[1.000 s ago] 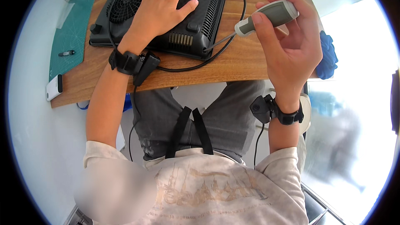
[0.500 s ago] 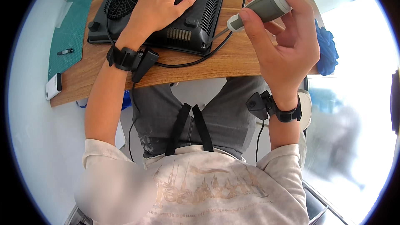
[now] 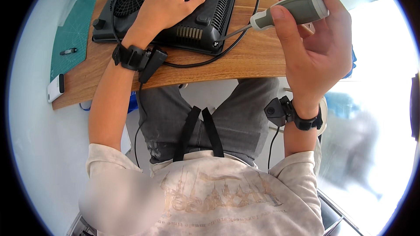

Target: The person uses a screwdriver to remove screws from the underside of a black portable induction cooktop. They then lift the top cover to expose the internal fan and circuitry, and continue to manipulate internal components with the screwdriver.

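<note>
The right hand [image 3: 315, 57] has lifted its screwdriver [image 3: 288, 12] higher, grip closed around the handle, shaft slanting down-left toward the black device [image 3: 210, 22] under the flat left hand [image 3: 168, 2].

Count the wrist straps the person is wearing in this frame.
2. One black strap sits on the left wrist, beside the black device; the other strap is on the right wrist, below the hand holding the screwdriver.

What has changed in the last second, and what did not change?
The right hand lifted the grey-handled screwdriver slightly up and right, its tip now pointing at the black appliance's corner. The left hand still rests flat on the appliance; the cable is unmoved.
</note>
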Demonstrator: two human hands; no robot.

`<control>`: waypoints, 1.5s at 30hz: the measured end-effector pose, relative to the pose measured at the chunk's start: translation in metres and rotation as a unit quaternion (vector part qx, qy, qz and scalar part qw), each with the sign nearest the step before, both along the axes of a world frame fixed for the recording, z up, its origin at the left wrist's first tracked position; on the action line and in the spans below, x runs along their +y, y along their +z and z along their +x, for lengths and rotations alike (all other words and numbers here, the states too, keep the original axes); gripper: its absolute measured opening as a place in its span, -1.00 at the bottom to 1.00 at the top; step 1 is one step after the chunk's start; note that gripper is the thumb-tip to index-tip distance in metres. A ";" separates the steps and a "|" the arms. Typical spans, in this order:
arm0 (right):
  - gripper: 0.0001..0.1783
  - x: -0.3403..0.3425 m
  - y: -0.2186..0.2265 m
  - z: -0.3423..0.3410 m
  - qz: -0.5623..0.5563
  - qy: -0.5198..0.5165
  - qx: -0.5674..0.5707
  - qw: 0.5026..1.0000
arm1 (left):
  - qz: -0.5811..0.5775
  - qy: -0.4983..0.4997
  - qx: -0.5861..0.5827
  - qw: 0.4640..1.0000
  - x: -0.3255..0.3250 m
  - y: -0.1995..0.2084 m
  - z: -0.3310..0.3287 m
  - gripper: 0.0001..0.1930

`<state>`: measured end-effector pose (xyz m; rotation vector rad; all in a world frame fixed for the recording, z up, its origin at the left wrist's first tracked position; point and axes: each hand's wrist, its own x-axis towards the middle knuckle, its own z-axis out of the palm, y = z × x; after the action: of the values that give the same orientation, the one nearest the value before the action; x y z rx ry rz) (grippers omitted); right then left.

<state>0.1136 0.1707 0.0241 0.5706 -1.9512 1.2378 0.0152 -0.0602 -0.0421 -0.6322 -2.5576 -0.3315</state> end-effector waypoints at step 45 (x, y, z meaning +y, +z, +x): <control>-0.74 0.122 -0.061 0.025 0.231 -0.203 -0.019 0.951 | -0.028 0.014 0.051 0.998 -0.011 -0.024 -0.014 -0.54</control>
<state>0.1383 0.2922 -0.0374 0.3417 -2.2613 0.5407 0.0008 -0.0715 -0.0662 -0.6172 -2.4834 -0.2139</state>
